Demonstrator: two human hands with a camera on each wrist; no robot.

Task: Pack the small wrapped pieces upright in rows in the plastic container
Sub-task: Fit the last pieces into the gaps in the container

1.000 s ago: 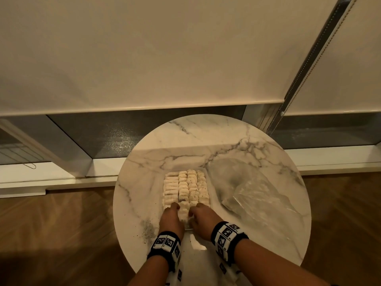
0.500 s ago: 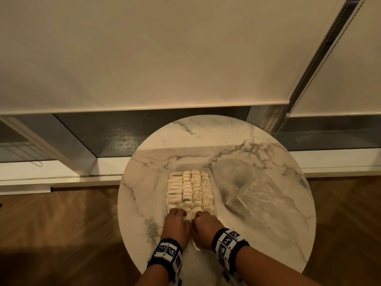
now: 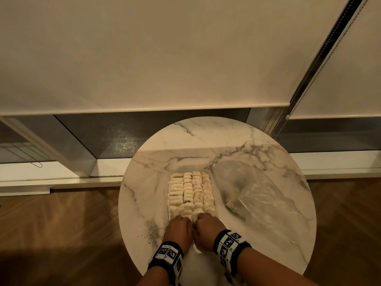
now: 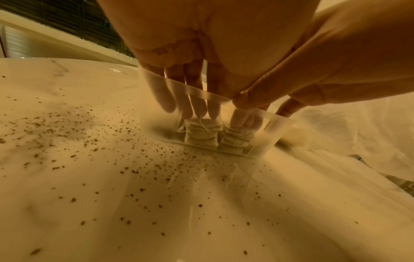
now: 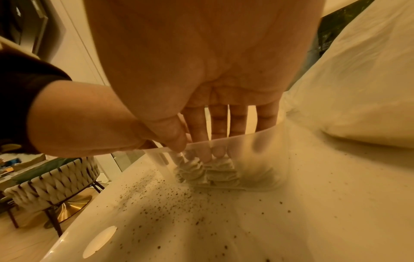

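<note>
A clear plastic container (image 3: 214,195) sits mid-table, filled with rows of small pale wrapped pieces (image 3: 191,190) standing upright. My left hand (image 3: 178,226) and right hand (image 3: 208,223) are side by side at its near end. In the left wrist view my left hand (image 4: 190,106) reaches straight-fingered into the container (image 4: 268,134), down to the pieces (image 4: 201,136). In the right wrist view my right hand (image 5: 212,150) does the same, fingertips on the pieces (image 5: 219,172), thumb at the outside of the container (image 5: 257,150) rim.
The round marble table (image 3: 206,141) carries a crumpled clear plastic bag (image 3: 257,199) right of the container. Dark crumbs (image 3: 152,232) are scattered at the near left. A woven chair (image 5: 51,184) stands beyond the table's edge. Window blinds hang behind.
My hands have drawn together until they touch at the container's near end. The piece that stood between them now sits lower among the rows.
</note>
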